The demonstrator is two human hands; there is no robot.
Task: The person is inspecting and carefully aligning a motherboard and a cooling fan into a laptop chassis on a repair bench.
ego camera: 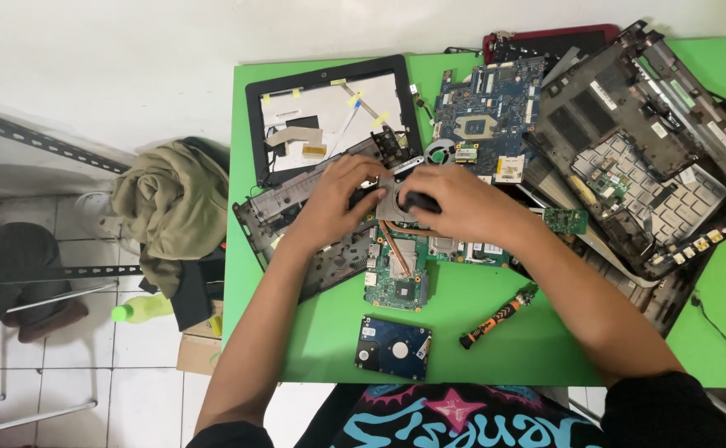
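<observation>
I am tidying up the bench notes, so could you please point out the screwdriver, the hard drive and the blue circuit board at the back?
screwdriver [498, 316]: head view, on its orange and black handle.
hard drive [393, 348]: head view, middle of its casing.
blue circuit board [485, 116]: head view, near its central chip.

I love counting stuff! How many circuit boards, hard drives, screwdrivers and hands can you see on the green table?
Big circuit boards: 2, blue board, green board
Hard drives: 1, hard drive
Screwdrivers: 1, screwdriver
Hands: 2, left hand, right hand
Total: 6
</observation>
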